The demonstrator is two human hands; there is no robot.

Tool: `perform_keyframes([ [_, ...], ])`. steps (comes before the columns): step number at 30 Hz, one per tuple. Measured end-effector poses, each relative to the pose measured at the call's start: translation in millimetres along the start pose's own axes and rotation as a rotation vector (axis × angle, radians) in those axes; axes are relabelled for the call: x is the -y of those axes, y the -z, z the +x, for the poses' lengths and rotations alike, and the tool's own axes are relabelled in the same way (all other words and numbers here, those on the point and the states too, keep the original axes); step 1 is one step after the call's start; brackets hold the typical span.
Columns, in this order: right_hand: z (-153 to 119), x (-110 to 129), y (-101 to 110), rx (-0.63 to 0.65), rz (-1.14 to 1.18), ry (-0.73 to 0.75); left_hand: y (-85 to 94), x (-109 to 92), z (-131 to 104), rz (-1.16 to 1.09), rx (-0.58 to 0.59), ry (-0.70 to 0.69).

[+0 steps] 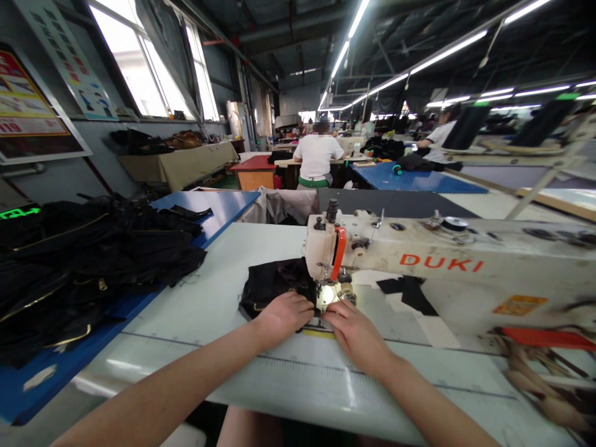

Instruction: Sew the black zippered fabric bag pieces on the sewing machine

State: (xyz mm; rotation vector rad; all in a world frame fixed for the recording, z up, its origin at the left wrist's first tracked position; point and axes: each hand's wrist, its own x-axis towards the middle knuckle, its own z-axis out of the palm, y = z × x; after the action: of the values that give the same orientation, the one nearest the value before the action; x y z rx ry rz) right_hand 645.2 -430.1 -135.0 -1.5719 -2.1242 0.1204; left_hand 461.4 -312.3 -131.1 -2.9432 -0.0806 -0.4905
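Note:
A black fabric piece (274, 282) with a short gold zipper lies partly under the head of a white sewing machine (447, 261) lettered DUKI. My left hand (286, 316) rests on the fabric's near right part, its fingers bent and pressed together on the cloth. Just right of the lit needle area, my right hand (356, 332) has its fingers closed and its fingertips low by the fabric's edge. The two hands are a small gap apart. My fingers hide most of the fabric edge between them.
A heap of black garments with gold zippers (93, 267) covers the blue table on the left. Black scraps (410, 292) and white pieces (437, 331) lie under the machine arm. Thread cones (467, 127) stand at the right. A person in a white shirt (319, 155) sits ahead.

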Motion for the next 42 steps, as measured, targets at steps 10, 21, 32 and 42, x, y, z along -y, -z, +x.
perform_keyframes([
  [10, 4, 2, 1, 0.033, -0.072, 0.024, 1.2, -3, 1, 0.023, 0.002, 0.019],
  [21, 7, 3, 0, 0.004, -0.085, 0.016, 1.2, -8, 3, 0.077, -0.006, 0.039],
  [32, 11, 3, 4, 0.060, -0.167, 0.062, 1.7, -13, 5, 0.119, 0.063, 0.082],
  [42, 25, -12, 5, 0.060, -0.268, 0.025, -12.2, -1, 24, 0.125, 0.086, 0.145],
])
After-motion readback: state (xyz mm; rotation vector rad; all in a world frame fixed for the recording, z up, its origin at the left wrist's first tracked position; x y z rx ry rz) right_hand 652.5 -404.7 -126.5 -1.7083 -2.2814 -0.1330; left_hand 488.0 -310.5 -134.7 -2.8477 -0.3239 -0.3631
